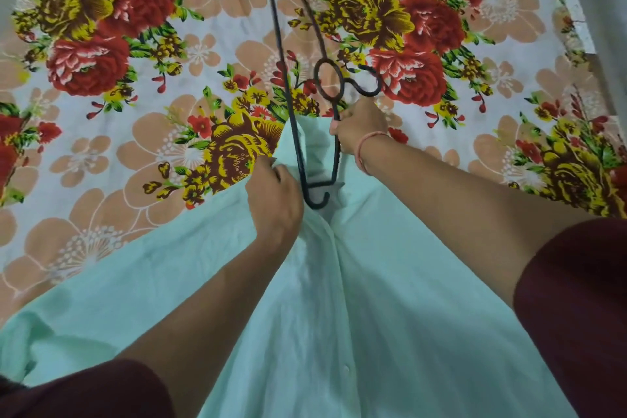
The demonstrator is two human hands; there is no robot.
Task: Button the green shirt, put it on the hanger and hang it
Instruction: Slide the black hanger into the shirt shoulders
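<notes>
**Hands working a hanger into the shirt neck**

Right hand (356, 127) is closed around the hanger (288, 85), gripping its wire just below the ring-shaped loop and hook. Left hand (274, 204) pinches a fold of the green shirt (390, 282) at the collar, holding the neck opening up. One end of the black hanger dips into that opening, touching the fabric; its other end points to the far side, over the floral sheet (135, 146). Spread across the near part of the sheet, the shirt shows a closed placket with one button (346, 368) visible near the bottom.
</notes>
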